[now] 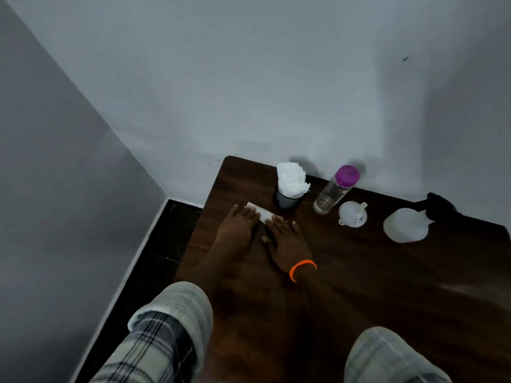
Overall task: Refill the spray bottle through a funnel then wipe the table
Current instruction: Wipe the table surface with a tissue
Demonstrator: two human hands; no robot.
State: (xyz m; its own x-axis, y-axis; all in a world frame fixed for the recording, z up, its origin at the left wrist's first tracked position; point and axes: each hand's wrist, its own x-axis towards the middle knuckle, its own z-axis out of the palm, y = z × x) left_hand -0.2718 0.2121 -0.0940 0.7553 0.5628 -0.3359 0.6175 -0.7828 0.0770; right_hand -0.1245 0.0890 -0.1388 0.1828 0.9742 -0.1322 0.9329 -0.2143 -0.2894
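Note:
A white folded tissue [262, 214] lies flat on the dark wooden table [359, 286], near its far left corner. My left hand [239, 225] and my right hand [284, 239] both press on the tissue with straight fingers. An orange band circles my right wrist. To the right stand a clear bottle with a purple cap [336, 189], a white funnel [353, 214] lying mouth down, and a translucent spray bottle [405, 225] with a black trigger head [439, 205].
A black mesh cup [287, 201] stuffed with white tissues [291, 179] stands just beyond my hands. The table meets a pale wall at the back. Its left edge drops to a dark floor [160, 244] by a room corner.

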